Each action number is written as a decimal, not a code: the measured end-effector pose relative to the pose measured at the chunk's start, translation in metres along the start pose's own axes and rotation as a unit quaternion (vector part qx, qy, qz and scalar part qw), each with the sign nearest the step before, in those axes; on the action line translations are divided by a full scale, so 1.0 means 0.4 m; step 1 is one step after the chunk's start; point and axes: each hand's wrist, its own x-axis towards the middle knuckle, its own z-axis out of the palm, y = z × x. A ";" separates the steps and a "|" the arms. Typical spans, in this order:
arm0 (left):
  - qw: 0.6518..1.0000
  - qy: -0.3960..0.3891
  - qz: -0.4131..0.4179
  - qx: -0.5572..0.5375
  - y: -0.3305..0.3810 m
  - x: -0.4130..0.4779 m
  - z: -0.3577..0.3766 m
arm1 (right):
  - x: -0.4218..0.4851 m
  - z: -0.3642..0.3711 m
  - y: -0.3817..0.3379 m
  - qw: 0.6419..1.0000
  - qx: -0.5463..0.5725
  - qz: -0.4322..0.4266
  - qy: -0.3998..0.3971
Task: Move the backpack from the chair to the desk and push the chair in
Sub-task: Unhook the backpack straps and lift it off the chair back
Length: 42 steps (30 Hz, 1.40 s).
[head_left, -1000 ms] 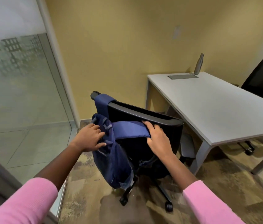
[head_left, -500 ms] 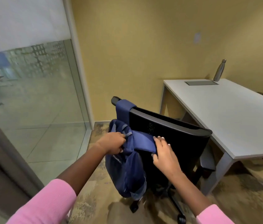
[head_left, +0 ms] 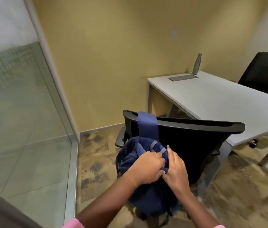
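Observation:
A navy blue backpack [head_left: 130, 158] hangs behind the backrest of a black office chair [head_left: 194, 140], one strap looped over the top of the backrest at its left end. My left hand [head_left: 146, 168] is closed on the top of the backpack near its grey handle loops. My right hand [head_left: 176, 167] lies against the bag beside the left hand, fingers extended along the other strap; its grip is partly hidden. The white desk [head_left: 220, 102] stands beyond the chair to the right.
A steel bottle [head_left: 197, 64] and a grey cable flap [head_left: 183, 77] sit at the desk's far end. A second black chair [head_left: 264, 73] stands at the far right. A glass partition [head_left: 18, 112] runs along the left. Patterned carpet covers the floor.
My hands have come together on the top of the backpack; the right hand slid left off the strap. The view has moved closer to the chair.

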 end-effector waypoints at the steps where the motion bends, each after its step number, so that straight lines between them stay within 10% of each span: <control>1: 1.000 0.003 0.013 0.004 -0.001 0.007 -0.002 | -0.003 0.001 0.007 1.000 0.020 0.021 0.010; 11: 0.968 0.229 0.101 0.001 -0.143 0.091 -0.139 | -0.003 -0.045 0.033 0.975 0.043 0.188 0.107; 19: 0.993 -0.005 0.088 -0.077 -0.158 0.253 -0.135 | -0.022 -0.088 0.094 0.952 0.068 0.271 0.124; 26: 0.979 -0.053 0.071 -0.183 -0.126 0.316 -0.131 | -0.032 -0.133 0.144 0.949 0.108 0.279 0.103; 42: 0.968 0.112 0.038 -0.220 -0.109 0.300 -0.110 | -0.032 -0.129 0.163 0.934 0.131 0.316 0.101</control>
